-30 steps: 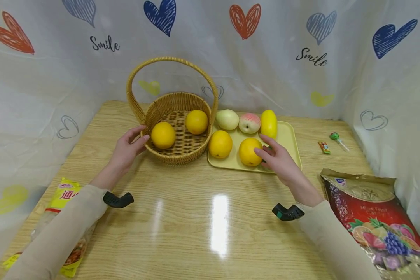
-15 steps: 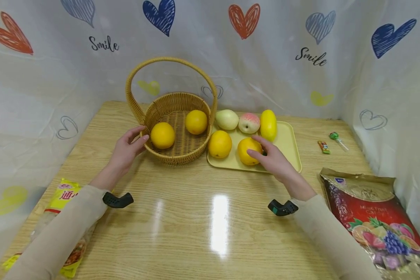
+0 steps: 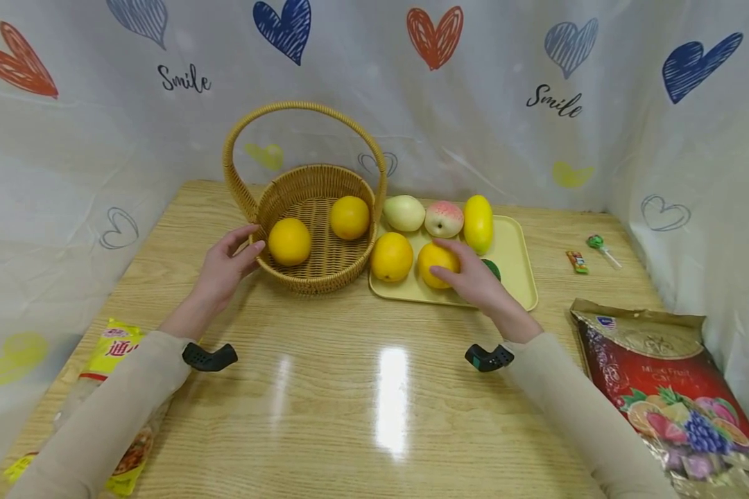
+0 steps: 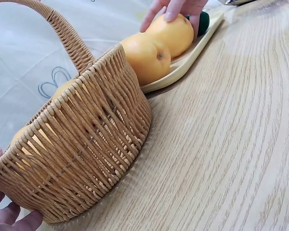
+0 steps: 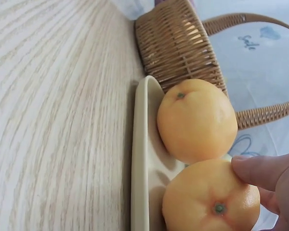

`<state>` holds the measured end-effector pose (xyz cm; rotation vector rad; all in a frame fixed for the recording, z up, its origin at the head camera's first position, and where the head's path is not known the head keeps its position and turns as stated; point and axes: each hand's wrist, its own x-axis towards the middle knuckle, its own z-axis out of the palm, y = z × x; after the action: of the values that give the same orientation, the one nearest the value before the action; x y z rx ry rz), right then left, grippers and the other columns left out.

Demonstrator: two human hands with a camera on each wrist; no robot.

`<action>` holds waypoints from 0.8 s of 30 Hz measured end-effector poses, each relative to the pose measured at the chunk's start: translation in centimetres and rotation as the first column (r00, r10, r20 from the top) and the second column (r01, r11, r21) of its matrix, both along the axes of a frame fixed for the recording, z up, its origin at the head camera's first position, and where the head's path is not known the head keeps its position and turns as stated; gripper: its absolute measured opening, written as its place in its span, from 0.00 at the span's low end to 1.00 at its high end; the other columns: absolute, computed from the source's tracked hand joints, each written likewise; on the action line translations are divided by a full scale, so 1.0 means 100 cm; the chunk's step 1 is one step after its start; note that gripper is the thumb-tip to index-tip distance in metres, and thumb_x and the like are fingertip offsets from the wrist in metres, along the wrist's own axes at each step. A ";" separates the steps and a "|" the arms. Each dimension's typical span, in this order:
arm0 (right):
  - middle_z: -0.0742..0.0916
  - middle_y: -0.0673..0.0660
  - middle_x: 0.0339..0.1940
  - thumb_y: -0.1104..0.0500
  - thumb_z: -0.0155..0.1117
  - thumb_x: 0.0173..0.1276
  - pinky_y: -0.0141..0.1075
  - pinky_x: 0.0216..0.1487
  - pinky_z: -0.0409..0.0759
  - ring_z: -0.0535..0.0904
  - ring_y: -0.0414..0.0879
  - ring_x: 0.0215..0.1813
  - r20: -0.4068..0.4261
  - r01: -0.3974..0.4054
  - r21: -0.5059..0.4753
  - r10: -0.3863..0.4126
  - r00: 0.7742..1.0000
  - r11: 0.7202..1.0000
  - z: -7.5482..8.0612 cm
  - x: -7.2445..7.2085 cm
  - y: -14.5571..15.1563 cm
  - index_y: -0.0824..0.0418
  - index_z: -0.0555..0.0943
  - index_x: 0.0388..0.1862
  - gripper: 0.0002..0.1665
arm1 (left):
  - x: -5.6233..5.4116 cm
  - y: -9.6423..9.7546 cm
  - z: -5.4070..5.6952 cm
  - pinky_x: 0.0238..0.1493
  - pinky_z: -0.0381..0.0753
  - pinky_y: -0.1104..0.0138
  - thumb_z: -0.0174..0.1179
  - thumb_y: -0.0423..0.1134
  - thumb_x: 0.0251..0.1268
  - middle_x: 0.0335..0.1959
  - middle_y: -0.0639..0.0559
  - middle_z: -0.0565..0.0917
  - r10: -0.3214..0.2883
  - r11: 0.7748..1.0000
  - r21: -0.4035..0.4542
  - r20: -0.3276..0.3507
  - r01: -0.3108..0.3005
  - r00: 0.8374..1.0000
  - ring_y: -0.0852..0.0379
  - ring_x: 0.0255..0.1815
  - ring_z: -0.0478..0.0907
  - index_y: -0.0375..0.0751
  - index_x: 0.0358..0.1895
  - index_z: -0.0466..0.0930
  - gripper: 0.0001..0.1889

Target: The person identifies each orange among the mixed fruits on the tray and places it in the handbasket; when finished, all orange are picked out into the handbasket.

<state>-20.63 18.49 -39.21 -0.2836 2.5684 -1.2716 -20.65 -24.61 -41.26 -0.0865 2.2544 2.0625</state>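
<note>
My left hand (image 3: 227, 260) grips the left rim of the wicker basket (image 3: 317, 283), thumb over the rim and fingers (image 4: 9, 219) against the outer wall. Two oranges (image 3: 290, 242) lie inside the basket under its tall arched handle. On the yellow tray (image 3: 519, 277), my right hand (image 3: 477, 277) holds an orange (image 5: 212, 197) between thumb and fingers; the palm side is partly hidden. A second orange (image 3: 392, 257) sits beside it, nearer the basket. Behind the right hand a dark green rounded thing (image 3: 492, 269) shows in part.
Along the tray's back lie a pale green fruit (image 3: 404, 213), a peach (image 3: 444, 219) and a long yellow fruit (image 3: 478, 224). A lollipop (image 3: 596, 242) and wrapped candy (image 3: 578, 262) lie right. Candy bag (image 3: 668, 388) and yellow snack bag (image 3: 115, 346) flank the arms.
My right hand has moved left and closed round the orange, which has shifted slightly left on the tray. The dark green thing has come into view behind it. My left hand stays put.
</note>
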 end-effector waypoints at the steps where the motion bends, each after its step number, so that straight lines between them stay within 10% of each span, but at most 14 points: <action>1: 0.60 0.60 0.77 0.54 0.59 0.75 0.52 0.76 0.52 0.54 0.56 0.76 0.002 -0.002 0.008 0.002 1.000 1.000 0.000 0.000 0.000 0.56 0.60 0.77 0.35 | 0.000 0.000 0.000 0.55 0.78 0.74 0.56 0.44 0.74 0.79 0.45 0.50 0.000 1.000 0.002 0.000 0.000 1.000 0.50 0.72 0.61 0.40 0.75 0.57 0.32; 24: 0.62 0.61 0.76 0.55 0.59 0.75 0.52 0.74 0.55 0.58 0.55 0.73 -0.036 -0.115 0.023 0.116 0.993 0.993 -0.005 -0.005 0.003 0.60 0.57 0.78 0.37 | 0.002 0.002 0.000 0.56 0.78 0.73 0.56 0.44 0.73 0.79 0.46 0.50 0.007 1.000 0.022 0.000 -0.007 1.000 0.54 0.69 0.64 0.40 0.75 0.58 0.32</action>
<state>-21.09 18.74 -39.75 -0.4490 2.5535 -1.2085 -20.49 -24.43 -41.22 -0.0928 2.2343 2.0904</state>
